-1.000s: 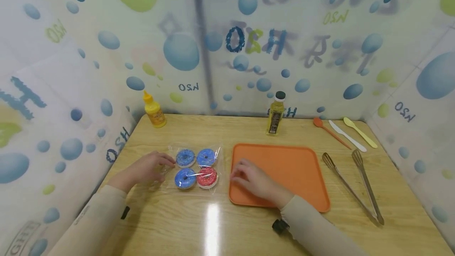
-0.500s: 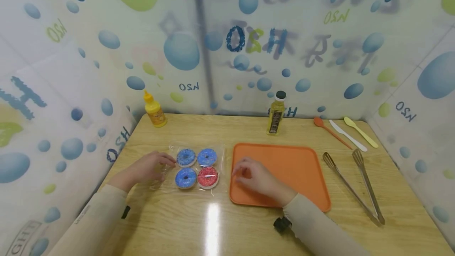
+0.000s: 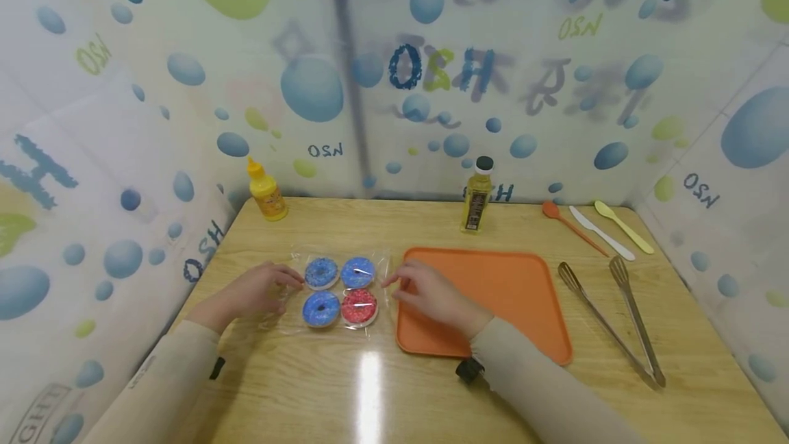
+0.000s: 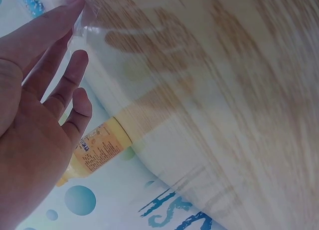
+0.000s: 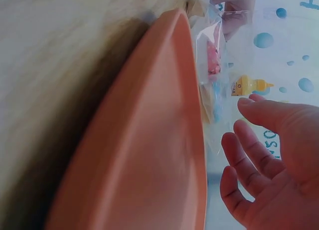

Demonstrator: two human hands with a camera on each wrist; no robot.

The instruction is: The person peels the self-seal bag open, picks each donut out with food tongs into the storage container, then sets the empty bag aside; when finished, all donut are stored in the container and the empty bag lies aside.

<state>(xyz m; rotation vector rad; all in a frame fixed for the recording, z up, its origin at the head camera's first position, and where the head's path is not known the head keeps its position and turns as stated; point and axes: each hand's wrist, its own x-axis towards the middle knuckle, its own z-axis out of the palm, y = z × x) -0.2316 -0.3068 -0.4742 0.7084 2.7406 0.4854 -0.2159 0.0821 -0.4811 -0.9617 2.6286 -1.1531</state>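
Several toy donuts, blue ones and one red donut [image 3: 359, 307], lie flat inside a clear plastic bag [image 3: 383, 262] on the table. My left hand [image 3: 255, 291] pinches the bag's left edge between thumb and fingertip, as the left wrist view shows. My right hand [image 3: 439, 297] hovers over the left part of an orange tray [image 3: 511, 307], its fingertips close to the bag's right edge. Its fingers look relaxed and hold nothing in the right wrist view; whether a fingertip touches the plastic I cannot tell.
A yellow squeeze bottle [image 3: 268, 192] stands at the back left, and an oil bottle [image 3: 477, 197] behind the tray. To the right lie metal tongs [image 3: 635, 321], an orange spoon [image 3: 573, 226], a white knife [image 3: 600, 231] and a yellow spoon [image 3: 624, 226]. Printed curtains enclose the table.
My right hand has moved left across the tray, up to the bag's right edge. My left hand stays at the bag's left edge.
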